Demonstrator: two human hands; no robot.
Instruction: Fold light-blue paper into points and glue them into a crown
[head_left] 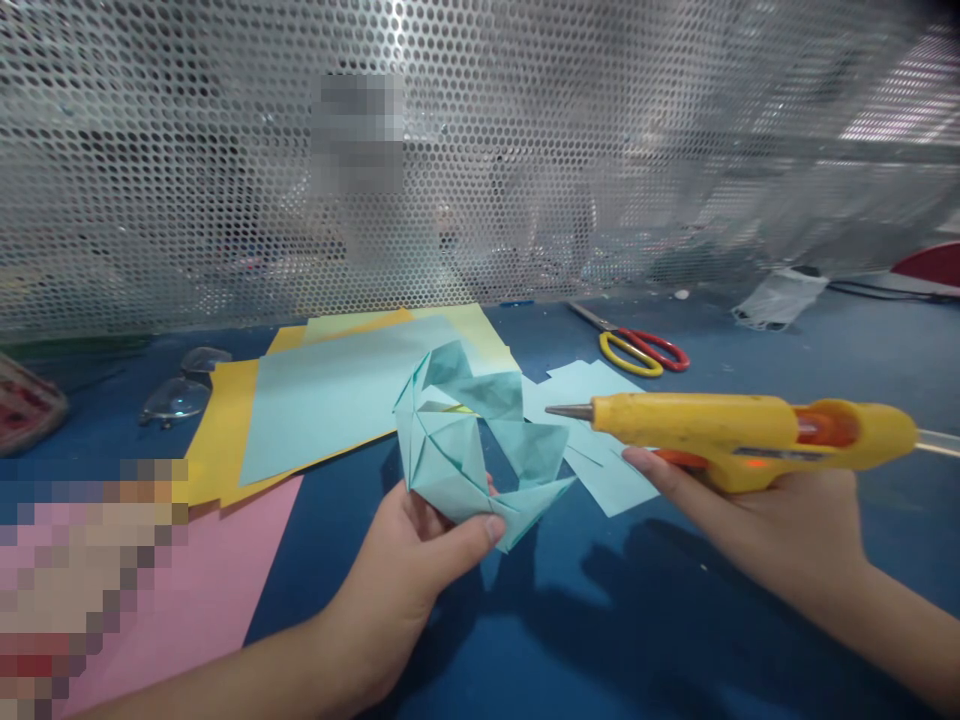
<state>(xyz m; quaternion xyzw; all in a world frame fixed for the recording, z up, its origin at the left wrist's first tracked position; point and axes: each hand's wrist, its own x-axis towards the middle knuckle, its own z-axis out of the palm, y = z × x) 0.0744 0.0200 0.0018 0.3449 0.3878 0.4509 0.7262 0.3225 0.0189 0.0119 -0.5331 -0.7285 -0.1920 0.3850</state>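
A light blue folded paper piece (446, 450), made of several joined pointed units with an opening at its centre, is held above the blue table. My left hand (420, 550) grips it from below, its thumb pressed on the lower edge. At the right, my right hand (787, 530) is wrapped round the handle of a yellow glue gun (697, 425). The metal nozzle points left and is a short way from the paper piece, not touching it. A glue stick (937, 443) sticks out of the gun's rear.
Light blue sheets (352, 390) overlie yellow sheets (206, 440); a pink sheet (202, 590) is nearer. Scissors (637, 345), small paper pieces (611, 470), eyeglasses (176, 398) and a clear plastic wrapper (780, 298) rest on the table (600, 640). Perforated metal screen (480, 150) stands behind.
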